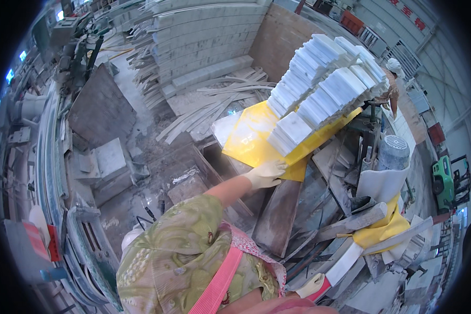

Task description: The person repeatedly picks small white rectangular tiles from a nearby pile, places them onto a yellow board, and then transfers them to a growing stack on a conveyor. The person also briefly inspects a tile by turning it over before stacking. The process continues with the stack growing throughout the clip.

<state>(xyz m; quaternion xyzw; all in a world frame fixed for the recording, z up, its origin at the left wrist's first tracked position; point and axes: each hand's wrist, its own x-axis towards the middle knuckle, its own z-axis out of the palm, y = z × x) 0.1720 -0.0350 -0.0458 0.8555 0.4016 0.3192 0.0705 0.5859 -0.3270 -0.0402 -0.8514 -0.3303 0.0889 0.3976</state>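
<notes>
My left hand (267, 175), in a cream glove, reaches forward with its fingers stretched out against the near edge of a yellow sheet (254, 133). Nothing shows in its grasp. On that sheet stand stacks of white stone strips (319, 102), packed in rows beyond the hand. Low in the picture, close to my body, is my right hand (311, 286), also gloved. It is beside a white slab strip (344, 266) and a red-pink piece (322, 289). Its fingers are partly hidden, and whether it grips either one is unclear.
A grey motor (393, 152) stands right of the stacks, with a yellow cloth (383, 229) draped over slabs below it. A brown board (278, 217) slopes under my left hand. Thin offcuts (196, 118) litter the floor ahead. Another person (392, 86) is beyond the stacks; a green forklift (445, 180) is far right.
</notes>
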